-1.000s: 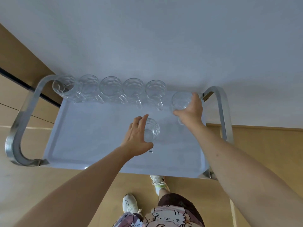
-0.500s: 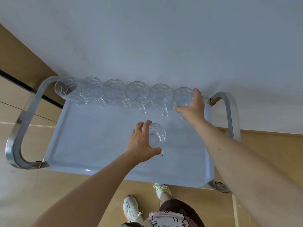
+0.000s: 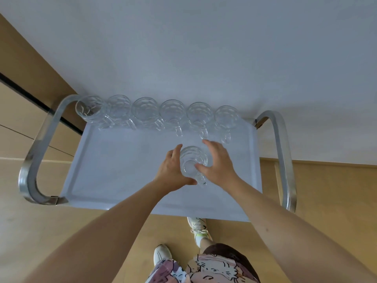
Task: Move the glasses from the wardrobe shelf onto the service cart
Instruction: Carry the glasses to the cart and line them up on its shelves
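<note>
A clear handled glass (image 3: 191,163) is over the middle of the white cart tray (image 3: 114,170). My left hand (image 3: 173,170) grips its left side and my right hand (image 3: 218,162) grips its right side. Several matching glasses (image 3: 144,111) stand in a row along the tray's far edge. The rightmost glass of the row (image 3: 226,117) stands free, just beyond my right hand. The wardrobe shelf is not in view.
Curved metal handles close the cart's ends, the left handle (image 3: 34,160) and the right handle (image 3: 285,160). A white wall rises behind the cart. Wooden floor surrounds it, and my shoes (image 3: 197,225) are near the front edge.
My right hand let go of the rightmost glass in the row and came back to the glass my left hand holds. That glass shifted slightly toward me.
</note>
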The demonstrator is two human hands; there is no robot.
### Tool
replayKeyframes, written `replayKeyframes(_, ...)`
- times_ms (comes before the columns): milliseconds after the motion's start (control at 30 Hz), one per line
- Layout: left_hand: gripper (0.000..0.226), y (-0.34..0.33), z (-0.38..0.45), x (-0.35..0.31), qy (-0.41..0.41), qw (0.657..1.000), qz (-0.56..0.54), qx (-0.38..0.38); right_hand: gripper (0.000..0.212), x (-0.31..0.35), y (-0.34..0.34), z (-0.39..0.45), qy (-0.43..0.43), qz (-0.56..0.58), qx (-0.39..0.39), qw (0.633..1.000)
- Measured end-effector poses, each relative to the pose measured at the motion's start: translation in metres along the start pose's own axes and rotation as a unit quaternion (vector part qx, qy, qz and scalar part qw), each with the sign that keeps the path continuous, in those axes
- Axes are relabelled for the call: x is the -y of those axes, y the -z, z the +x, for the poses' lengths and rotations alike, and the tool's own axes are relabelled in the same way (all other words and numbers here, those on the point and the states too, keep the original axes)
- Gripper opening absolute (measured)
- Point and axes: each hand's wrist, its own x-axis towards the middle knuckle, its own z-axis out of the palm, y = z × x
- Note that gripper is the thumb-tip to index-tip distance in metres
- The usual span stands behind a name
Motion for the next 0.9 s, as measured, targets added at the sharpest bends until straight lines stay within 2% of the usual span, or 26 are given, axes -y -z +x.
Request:
replayKeyframes(100,0.122,0.008,-0.009,0.012,0.007,0.999,0.037,0.008,0.107,0.008,-0.012,-0.006,-0.026,-0.044,0.071,0.996)
replayKeyframes(167,0.099,0.013,-0.015,0.018,0.008,0.998,0.064,-0.015,0.121,0.014,-0.018,-0.007,-0.039,-0.048,0.093,0.994)
replayKeyframes(233,0.073,0.019,-0.018,0.018,0.014,0.995,0.063,-0.076,0.125,0.019,-0.023,-0.007,-0.053,-0.057,0.086,0.993)
replayKeyframes(333,0.056,0.025,-0.014,0.005,0.017,0.990,0.032,-0.137,0.122,0.022,-0.024,-0.012,-0.082,-0.046,0.044,0.995)
replayKeyframes(600,0.053,0.020,0.016,-0.049,-0.096,0.985,0.063,-0.128,0.111,-0.018,0.046,-0.024,-0.193,-0.035,-0.064,0.978)
replayKeyframes(733,0.052,0.010,0.034,-0.080,-0.133,0.979,0.107,-0.109,0.095,-0.043,0.080,-0.016,-0.215,-0.046,-0.106,0.970)
replayKeyframes(900,0.056,0.000,0.060,-0.112,-0.148,0.974,0.148,-0.090,0.097,-0.054,0.092,0.009,-0.236,0.010,-0.132,0.963)
